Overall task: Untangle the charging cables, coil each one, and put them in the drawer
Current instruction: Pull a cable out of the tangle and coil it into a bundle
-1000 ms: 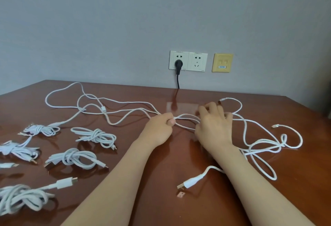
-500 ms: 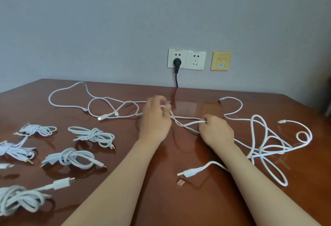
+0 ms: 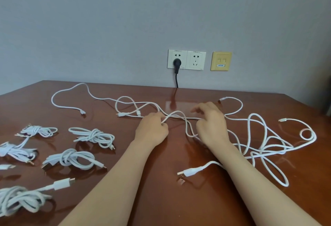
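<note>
At the left edge of the frame, five coiled cables lie on the brown table (image 3: 161,199): one bundle (image 3: 19,200) at lower left, one (image 3: 10,151) above it, one (image 3: 38,130) further up, and two more, (image 3: 93,136) and (image 3: 71,158), just to their right. In the upper left a loose cable makes a wide loop and ends in a small connector (image 3: 83,112).

The left hand (image 3: 152,131) sits at the centre with its fingers curled, pinching a white strand at its fingertips. High on the wall behind are a double socket (image 3: 186,59) with a black plug (image 3: 177,63) in it and a yellow plate (image 3: 221,61). Below, between the forearms, a white USB plug (image 3: 189,172) lies on the table.

The right hand (image 3: 211,125) is right of centre, fingers bent down over the crossing strands; I cannot tell whether it has hold of any. From there the tangle of loose cables (image 3: 261,149) spreads to the right side of the frame.
</note>
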`<move>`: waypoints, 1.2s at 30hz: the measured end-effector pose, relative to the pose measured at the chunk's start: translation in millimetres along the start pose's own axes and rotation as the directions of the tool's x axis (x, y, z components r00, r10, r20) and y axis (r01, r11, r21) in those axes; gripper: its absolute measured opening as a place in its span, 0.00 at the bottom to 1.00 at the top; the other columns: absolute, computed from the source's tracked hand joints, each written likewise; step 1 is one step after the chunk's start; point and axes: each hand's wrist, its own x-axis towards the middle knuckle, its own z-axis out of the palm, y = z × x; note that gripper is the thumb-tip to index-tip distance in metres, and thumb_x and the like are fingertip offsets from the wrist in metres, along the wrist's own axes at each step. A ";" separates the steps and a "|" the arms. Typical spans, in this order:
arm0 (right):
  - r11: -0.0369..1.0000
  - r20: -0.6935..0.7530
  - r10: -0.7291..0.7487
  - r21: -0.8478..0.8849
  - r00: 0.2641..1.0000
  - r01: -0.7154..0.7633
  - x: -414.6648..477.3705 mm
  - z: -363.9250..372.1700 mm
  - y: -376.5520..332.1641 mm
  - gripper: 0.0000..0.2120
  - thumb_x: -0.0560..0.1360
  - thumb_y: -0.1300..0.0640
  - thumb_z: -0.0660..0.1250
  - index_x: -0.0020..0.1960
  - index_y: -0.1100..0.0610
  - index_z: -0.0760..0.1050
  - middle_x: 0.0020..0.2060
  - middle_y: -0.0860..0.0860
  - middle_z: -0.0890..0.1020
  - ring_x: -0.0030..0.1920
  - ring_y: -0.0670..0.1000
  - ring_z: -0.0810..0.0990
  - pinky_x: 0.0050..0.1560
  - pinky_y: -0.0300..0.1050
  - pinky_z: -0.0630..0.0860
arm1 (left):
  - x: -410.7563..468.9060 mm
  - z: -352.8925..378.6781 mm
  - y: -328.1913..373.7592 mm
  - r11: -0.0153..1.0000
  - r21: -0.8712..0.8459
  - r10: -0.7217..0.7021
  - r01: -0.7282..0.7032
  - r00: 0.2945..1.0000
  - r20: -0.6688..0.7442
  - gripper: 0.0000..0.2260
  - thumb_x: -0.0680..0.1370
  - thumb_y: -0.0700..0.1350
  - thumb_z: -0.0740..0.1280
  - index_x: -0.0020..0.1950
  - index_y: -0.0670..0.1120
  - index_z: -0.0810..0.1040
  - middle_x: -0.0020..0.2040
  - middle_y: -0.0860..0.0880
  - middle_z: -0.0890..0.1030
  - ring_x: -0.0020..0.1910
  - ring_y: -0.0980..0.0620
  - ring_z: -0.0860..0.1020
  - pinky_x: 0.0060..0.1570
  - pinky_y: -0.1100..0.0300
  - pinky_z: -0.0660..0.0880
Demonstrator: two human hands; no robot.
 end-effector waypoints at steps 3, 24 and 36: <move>0.995 0.083 -0.097 0.036 0.992 0.094 -4.6 5.9 -9.0 0.22 0.69 0.61 0.52 0.58 0.59 0.76 0.54 0.54 0.77 0.56 0.54 0.75 0.54 0.45 0.70 | -5.1 -1.6 6.3 0.986 -0.094 0.146 -0.139 0.986 0.078 0.15 0.75 0.40 0.61 0.59 0.51 0.77 0.58 0.51 0.78 0.58 0.50 0.74 0.53 0.61 0.70; 0.908 0.242 0.138 -0.418 0.960 -0.025 -2.9 10.9 2.7 0.05 0.78 0.56 0.54 0.50 0.58 0.65 0.50 0.54 0.79 0.51 0.59 0.77 0.58 0.51 0.63 | -3.8 0.2 14.4 0.870 -0.476 0.008 -0.126 0.970 -0.241 0.11 0.77 0.35 0.61 0.54 0.50 0.73 0.39 0.54 0.79 0.43 0.48 0.79 0.48 0.54 0.75; 0.993 0.099 -0.114 0.056 0.989 0.108 -1.8 12.4 4.3 0.09 0.80 0.58 0.55 0.57 0.58 0.72 0.40 0.58 0.81 0.43 0.61 0.77 0.44 0.53 0.73 | -8.1 -8.3 23.6 0.241 -0.954 0.105 0.180 0.972 0.210 0.13 0.82 0.39 0.55 0.64 0.41 0.72 0.48 0.45 0.82 0.47 0.52 0.81 0.50 0.63 0.77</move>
